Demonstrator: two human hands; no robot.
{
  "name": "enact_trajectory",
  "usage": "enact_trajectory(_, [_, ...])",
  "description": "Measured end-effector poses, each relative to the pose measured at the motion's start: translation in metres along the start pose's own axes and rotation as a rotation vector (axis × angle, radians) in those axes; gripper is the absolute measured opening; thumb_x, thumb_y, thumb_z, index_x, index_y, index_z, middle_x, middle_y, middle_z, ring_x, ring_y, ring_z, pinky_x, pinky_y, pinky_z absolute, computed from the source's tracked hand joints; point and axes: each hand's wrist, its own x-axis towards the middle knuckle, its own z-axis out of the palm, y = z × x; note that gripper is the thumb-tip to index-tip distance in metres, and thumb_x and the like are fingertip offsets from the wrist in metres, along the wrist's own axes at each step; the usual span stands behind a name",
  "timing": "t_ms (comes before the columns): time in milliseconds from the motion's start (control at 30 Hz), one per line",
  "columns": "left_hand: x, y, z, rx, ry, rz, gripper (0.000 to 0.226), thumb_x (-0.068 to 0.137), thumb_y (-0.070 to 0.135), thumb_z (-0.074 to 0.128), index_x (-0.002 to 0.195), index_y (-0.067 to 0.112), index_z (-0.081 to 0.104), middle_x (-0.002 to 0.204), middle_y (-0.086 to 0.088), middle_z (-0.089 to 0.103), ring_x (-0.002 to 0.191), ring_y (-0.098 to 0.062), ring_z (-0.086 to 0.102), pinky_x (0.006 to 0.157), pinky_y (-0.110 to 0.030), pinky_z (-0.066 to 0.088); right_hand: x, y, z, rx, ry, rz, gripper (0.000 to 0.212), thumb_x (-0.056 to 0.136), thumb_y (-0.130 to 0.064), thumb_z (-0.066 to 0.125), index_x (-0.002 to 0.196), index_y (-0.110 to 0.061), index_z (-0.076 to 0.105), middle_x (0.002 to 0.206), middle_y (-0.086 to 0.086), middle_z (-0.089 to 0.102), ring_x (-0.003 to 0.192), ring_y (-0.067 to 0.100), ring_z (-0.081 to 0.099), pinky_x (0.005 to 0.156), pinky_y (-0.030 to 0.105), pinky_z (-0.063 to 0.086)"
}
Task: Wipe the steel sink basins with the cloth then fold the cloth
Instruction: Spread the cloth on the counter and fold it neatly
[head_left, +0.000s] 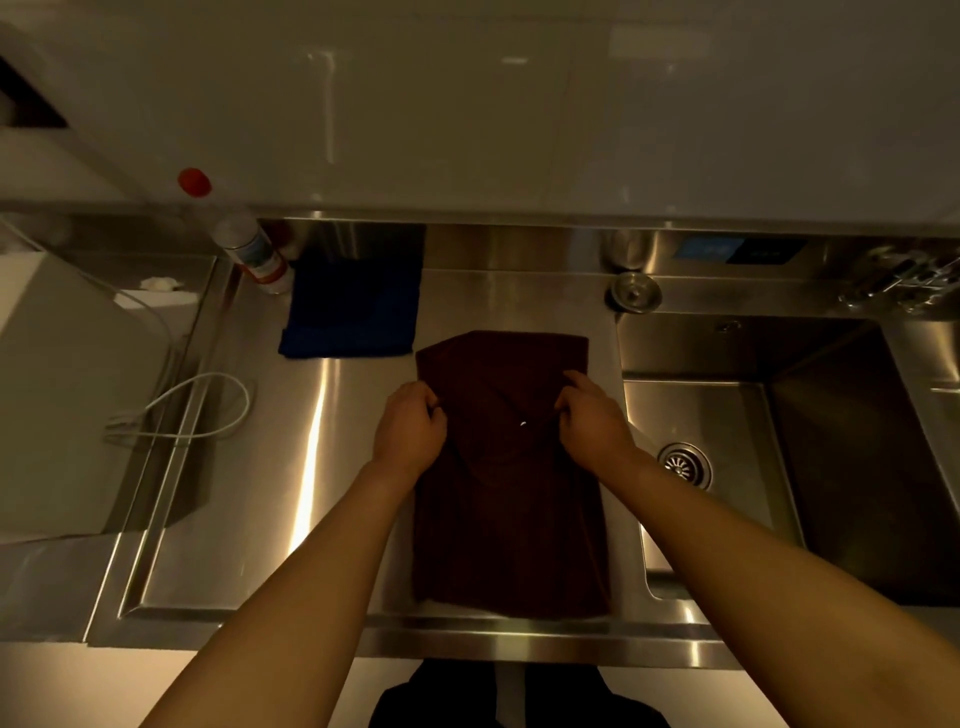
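Fingertips hidden under folds of the dark red cloth (511, 467), left hand (410, 434) and right hand (592, 421) each curled in a pinching grip on its side edges, cloth laid on the steel tabletop (291, 467), sink basin (779, 457) just right of the right-hand grip, blue cloth (353, 312) beyond the left.

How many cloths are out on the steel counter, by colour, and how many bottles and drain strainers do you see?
Dark red cloths: 1, the dark red cloth, gripped by the left hand and right hand
Blue cloths: 1, the blue cloth
Bottles: 1, the bottle
Drain strainers: 1, the drain strainer in the sink basin
Total: 4
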Motion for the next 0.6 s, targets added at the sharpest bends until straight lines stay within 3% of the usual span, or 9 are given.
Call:
enact_trajectory(67, [0.006,0.000,0.000,-0.020,-0.013,0.009,0.012,0.094,0.008,0.058,0.103,0.014,0.061,0.104,-0.001,0.062,0.094,-0.021,0.061,0.085,-0.045,0.056,0.004,0.003,0.000,0.020,-0.012,0.020,0.023,0.087,-0.008,0.061,0.108,-0.013,0.067,0.163,0.005,0.034,0.133,0.035,0.052,0.106,0.041,0.047])
enact_trajectory(167, [0.020,0.005,0.004,0.022,-0.101,0.050,0.036,0.099,0.016,0.059,0.135,0.014,0.058,0.134,-0.005,0.059,0.124,-0.022,0.055,0.106,-0.036,0.045,0.010,0.002,-0.001,0.130,-0.076,0.033,0.064,0.080,-0.019,0.066,0.143,-0.017,0.051,0.166,0.003,0.025,0.144,0.030,0.039,0.116,0.047,0.038])
enact_trajectory(233, [0.031,0.009,0.009,0.060,-0.147,0.054,0.042,0.103,0.014,0.053,0.145,0.010,0.052,0.147,-0.010,0.053,0.135,-0.026,0.048,0.112,-0.031,0.035,0.019,0.000,0.000,0.139,-0.103,0.027,0.078,0.081,-0.022,0.066,0.154,-0.019,0.039,0.167,0.002,0.021,0.149,0.027,0.031,0.120,0.049,0.033])
enact_trajectory(400, [0.060,0.007,0.015,0.259,-0.173,0.106,0.045,0.102,0.008,0.048,0.147,0.005,0.052,0.153,-0.017,0.046,0.136,-0.035,0.045,0.115,-0.048,0.039,0.041,-0.002,0.003,0.017,-0.139,0.036,0.075,0.088,-0.020,0.064,0.157,-0.015,0.034,0.167,0.007,0.019,0.152,0.027,0.024,0.123,0.049,0.024])
enact_trajectory(500, [0.080,0.002,0.013,0.244,-0.134,0.085,0.048,0.103,0.012,0.047,0.150,0.004,0.049,0.159,-0.018,0.039,0.144,-0.037,0.037,0.120,-0.051,0.033,0.047,-0.003,0.000,-0.055,-0.085,0.012,0.069,0.089,-0.019,0.062,0.154,-0.014,0.037,0.165,0.009,0.022,0.150,0.028,0.024,0.121,0.051,0.024])
enact_trajectory(600, [0.094,-0.001,0.009,0.235,-0.131,0.081,0.049,0.102,0.014,0.044,0.149,0.005,0.050,0.156,-0.017,0.043,0.142,-0.036,0.041,0.118,-0.050,0.037,0.053,0.003,0.002,-0.052,-0.071,0.017,0.069,0.092,-0.020,0.059,0.156,-0.014,0.034,0.166,0.008,0.021,0.153,0.028,0.020,0.121,0.052,0.025])
